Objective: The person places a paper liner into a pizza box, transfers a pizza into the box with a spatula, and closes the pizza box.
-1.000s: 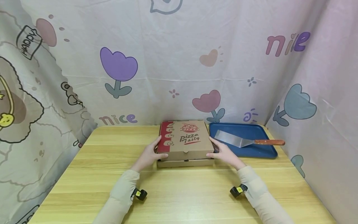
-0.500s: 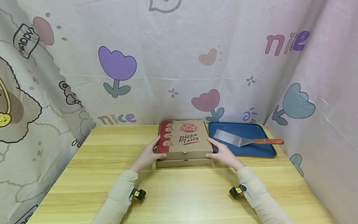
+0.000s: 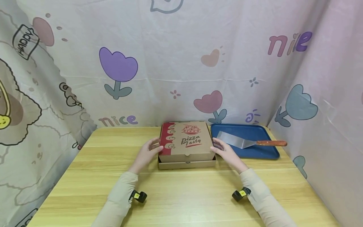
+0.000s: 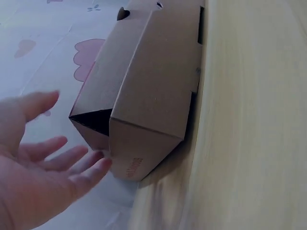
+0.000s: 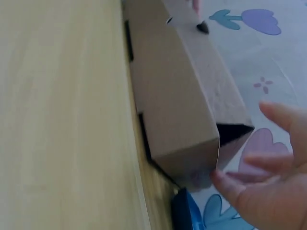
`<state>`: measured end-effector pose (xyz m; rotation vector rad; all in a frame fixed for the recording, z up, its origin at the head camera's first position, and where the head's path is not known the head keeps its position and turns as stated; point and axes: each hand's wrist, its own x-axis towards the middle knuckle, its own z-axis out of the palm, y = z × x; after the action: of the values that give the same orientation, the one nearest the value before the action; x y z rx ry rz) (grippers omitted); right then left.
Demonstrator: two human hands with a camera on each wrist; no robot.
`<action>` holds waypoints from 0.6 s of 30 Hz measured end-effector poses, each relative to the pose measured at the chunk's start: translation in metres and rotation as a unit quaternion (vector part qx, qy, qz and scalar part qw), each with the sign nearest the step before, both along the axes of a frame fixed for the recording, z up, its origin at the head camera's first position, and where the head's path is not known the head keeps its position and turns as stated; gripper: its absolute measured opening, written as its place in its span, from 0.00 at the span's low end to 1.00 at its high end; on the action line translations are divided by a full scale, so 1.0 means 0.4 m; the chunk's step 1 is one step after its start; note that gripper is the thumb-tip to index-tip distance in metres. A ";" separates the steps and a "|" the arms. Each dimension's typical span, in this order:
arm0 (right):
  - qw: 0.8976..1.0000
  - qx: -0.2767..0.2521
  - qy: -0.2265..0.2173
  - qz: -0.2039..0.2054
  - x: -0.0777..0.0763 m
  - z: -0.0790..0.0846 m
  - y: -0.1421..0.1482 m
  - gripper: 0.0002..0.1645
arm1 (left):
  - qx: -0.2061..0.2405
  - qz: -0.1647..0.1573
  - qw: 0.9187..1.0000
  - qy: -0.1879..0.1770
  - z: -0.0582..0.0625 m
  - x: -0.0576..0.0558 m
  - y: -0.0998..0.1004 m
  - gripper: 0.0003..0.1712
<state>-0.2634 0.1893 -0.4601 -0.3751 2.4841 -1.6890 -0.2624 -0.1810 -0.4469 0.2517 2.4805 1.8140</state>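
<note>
A brown cardboard pizza box (image 3: 198, 130) with a red printed strip sits at the back middle of the table. Its lid rests over the base with a dark gap at each front corner, as both wrist views show. My left hand (image 3: 145, 155) is beside the box's left side, thumb near the red strip's edge; in the left wrist view this hand (image 4: 45, 165) has loosely spread fingers close to the front corner. My right hand (image 3: 227, 154) is at the right side; in the right wrist view its fingers (image 5: 230, 187) are extended at the box's side. Neither hand grips anything.
To the right of the box lies a blue tray (image 3: 255, 154). A metal spatula (image 3: 233, 139) rests across it, its wooden handle (image 3: 272, 143) extending past the tray's right edge. A printed curtain (image 3: 170, 63) hangs behind the wooden table (image 3: 184, 195).
Both hands have let go of the lid, thumbs coming off its front face. The left hand has moved slightly outward and its fingers have spread. The box stays in place.
</note>
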 end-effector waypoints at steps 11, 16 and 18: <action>0.946 -0.282 -0.137 -0.080 0.005 -0.029 -0.040 0.39 | 0.229 0.029 0.965 -0.122 -0.040 -0.012 0.010 0.38; 0.928 -0.330 -0.149 -0.083 0.008 -0.052 -0.050 0.38 | 0.305 0.003 0.940 -0.151 -0.059 -0.010 0.015 0.39; 0.923 -0.344 -0.157 -0.078 0.008 -0.058 -0.049 0.37 | 0.326 -0.006 0.931 -0.161 -0.068 -0.013 0.012 0.40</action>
<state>-0.2604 0.1695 -0.4832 0.0520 1.6754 -2.4296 -0.2674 -0.1761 -0.4740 -0.0132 1.6005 2.3867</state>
